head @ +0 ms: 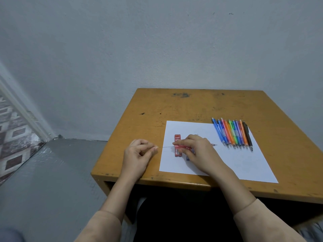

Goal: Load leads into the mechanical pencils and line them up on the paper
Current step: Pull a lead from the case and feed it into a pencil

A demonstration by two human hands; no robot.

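- The row of pencils (232, 134) lies lined up on the paper (244, 165), at its far right corner; these are probably already loaded.
- Over the paper, the left hand (139, 152) pinches a thin lead (166, 147) in its grip, aimed at the red pencil (181, 147), which the right hand (197, 151) pinches; this one remains.
- The right hand hides most of a blue case (188, 158) beside the red lead case (178, 138); whether the lead has entered is unclear.

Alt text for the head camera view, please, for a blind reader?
The left hand pinches a thin lead, feeding it into a red mechanical pencil held by the right hand, above white paper bearing a row of coloured pencils.
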